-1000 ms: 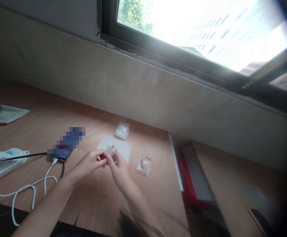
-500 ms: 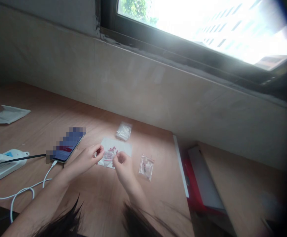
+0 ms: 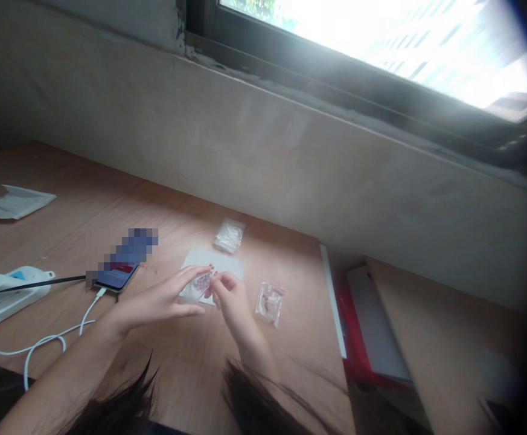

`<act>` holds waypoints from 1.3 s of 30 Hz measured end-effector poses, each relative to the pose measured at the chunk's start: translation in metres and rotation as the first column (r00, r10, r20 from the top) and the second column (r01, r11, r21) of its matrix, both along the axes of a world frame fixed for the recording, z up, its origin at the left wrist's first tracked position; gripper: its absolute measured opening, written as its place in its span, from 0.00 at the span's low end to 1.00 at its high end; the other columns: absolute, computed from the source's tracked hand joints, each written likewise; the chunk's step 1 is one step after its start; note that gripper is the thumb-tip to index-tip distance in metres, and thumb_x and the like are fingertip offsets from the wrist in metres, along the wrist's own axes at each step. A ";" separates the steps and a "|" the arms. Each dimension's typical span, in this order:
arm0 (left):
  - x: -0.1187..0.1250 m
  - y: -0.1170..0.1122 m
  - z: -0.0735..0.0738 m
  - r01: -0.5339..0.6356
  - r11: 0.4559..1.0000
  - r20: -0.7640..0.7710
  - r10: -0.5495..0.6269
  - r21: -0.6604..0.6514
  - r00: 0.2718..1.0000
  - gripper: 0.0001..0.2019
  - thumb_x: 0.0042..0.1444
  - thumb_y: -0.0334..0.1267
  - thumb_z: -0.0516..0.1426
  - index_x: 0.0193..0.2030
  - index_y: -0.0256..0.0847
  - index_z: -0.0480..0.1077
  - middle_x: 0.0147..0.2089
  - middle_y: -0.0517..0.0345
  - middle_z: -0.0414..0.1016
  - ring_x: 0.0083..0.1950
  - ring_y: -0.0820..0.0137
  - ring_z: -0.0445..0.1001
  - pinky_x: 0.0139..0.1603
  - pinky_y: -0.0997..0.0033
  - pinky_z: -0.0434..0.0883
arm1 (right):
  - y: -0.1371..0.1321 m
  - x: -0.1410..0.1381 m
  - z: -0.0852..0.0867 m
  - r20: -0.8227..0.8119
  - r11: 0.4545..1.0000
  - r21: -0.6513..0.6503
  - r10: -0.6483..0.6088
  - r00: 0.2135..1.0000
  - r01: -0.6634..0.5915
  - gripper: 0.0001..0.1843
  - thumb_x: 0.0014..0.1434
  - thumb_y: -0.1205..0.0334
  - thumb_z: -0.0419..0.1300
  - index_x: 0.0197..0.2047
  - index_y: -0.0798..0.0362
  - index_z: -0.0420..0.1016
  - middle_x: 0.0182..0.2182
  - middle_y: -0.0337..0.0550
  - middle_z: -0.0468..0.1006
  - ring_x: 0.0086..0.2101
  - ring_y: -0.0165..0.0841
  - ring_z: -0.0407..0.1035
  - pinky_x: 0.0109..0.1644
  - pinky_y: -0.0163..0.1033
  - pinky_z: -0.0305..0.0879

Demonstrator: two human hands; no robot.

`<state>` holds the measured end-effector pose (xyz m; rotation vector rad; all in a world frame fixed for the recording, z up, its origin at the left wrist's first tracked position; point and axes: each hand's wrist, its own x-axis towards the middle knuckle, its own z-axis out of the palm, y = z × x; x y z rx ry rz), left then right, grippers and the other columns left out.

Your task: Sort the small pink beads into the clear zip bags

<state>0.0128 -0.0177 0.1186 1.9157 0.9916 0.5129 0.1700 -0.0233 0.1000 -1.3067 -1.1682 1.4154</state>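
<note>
A white sheet of paper (image 3: 227,263) lies on the wooden table (image 3: 86,217) with small pink beads on it. My left hand (image 3: 163,299) rests over the sheet's near left part, fingers stretched forward and touching a small clear bag of pink beads (image 3: 200,285). My right hand (image 3: 229,299) is beside it with thumb and fingers pinched together at the bag's edge. What the pinch holds is too small to name.
Two more small clear bags lie nearby: one behind the sheet (image 3: 229,234), one to the right (image 3: 268,301). A phone (image 3: 116,278) with a white cable (image 3: 46,344) and a white power strip (image 3: 5,293) lie left. Folded paper (image 3: 14,202) is far left. Red and white boards (image 3: 363,338) fill a gap right.
My hands have come down from holding the bag up to the sheet. My left fingers have stretched out flat, and the view has tilted slightly downward.
</note>
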 end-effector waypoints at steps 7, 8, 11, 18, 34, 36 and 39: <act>-0.009 0.007 -0.029 -0.143 0.977 -0.094 0.159 0.156 0.983 0.23 0.48 0.41 0.54 0.52 0.44 0.57 0.53 0.53 0.61 0.55 0.63 0.57 0.55 0.61 0.55 | -0.004 0.010 -0.038 0.261 0.988 0.097 -0.143 0.955 0.121 0.07 0.46 0.60 0.54 0.24 0.54 0.63 0.22 0.37 0.68 0.23 0.27 0.60 0.28 0.33 0.56; -0.011 0.008 -0.035 -0.145 0.974 -0.113 0.166 0.174 0.980 0.23 0.48 0.40 0.54 0.52 0.44 0.58 0.53 0.52 0.62 0.55 0.62 0.57 0.55 0.61 0.55 | -0.007 0.010 -0.047 0.355 0.984 0.127 -0.163 0.920 0.125 0.06 0.45 0.61 0.55 0.24 0.54 0.63 0.23 0.38 0.68 0.25 0.28 0.61 0.29 0.34 0.56; -0.014 0.007 -0.047 -0.156 0.967 -0.159 0.189 0.202 0.969 0.22 0.46 0.40 0.56 0.50 0.43 0.60 0.51 0.52 0.64 0.53 0.60 0.58 0.54 0.59 0.55 | -0.017 0.007 -0.073 0.511 0.978 0.186 -0.176 0.841 0.092 0.03 0.47 0.64 0.53 0.27 0.54 0.63 0.25 0.40 0.68 0.27 0.31 0.61 0.31 0.35 0.57; -0.007 -0.002 -0.030 -0.189 0.971 -0.170 0.214 0.148 0.962 0.19 0.46 0.39 0.54 0.48 0.44 0.63 0.48 0.53 0.67 0.50 0.59 0.61 0.52 0.59 0.56 | -0.020 -0.003 -0.088 0.665 0.958 0.285 -0.201 0.719 0.003 0.08 0.49 0.70 0.48 0.32 0.54 0.65 0.30 0.44 0.68 0.31 0.32 0.62 0.35 0.37 0.57; -0.005 -0.001 -0.043 -0.195 0.971 -0.235 0.224 0.137 0.946 0.19 0.45 0.37 0.55 0.46 0.41 0.63 0.46 0.52 0.67 0.50 0.58 0.61 0.50 0.59 0.55 | -0.011 -0.007 -0.070 0.545 0.970 0.241 -0.164 0.822 0.034 0.05 0.49 0.67 0.51 0.28 0.54 0.68 0.29 0.43 0.72 0.31 0.32 0.64 0.36 0.37 0.58; -0.002 -0.002 -0.050 -0.200 0.966 -0.265 0.239 0.164 0.934 0.19 0.45 0.38 0.55 0.47 0.40 0.62 0.47 0.51 0.66 0.50 0.59 0.61 0.50 0.59 0.55 | -0.009 -0.008 -0.063 0.398 0.984 0.172 -0.101 0.912 0.034 0.06 0.49 0.63 0.53 0.29 0.54 0.70 0.29 0.42 0.73 0.31 0.32 0.65 0.37 0.36 0.59; 0.003 -0.002 -0.055 -0.197 0.962 -0.314 0.249 0.188 0.916 0.20 0.46 0.38 0.55 0.48 0.40 0.61 0.48 0.51 0.66 0.50 0.61 0.61 0.50 0.61 0.54 | -0.006 -0.006 -0.063 0.306 0.991 0.128 -0.076 0.949 0.038 0.08 0.48 0.61 0.54 0.30 0.54 0.71 0.29 0.42 0.74 0.31 0.32 0.66 0.36 0.36 0.60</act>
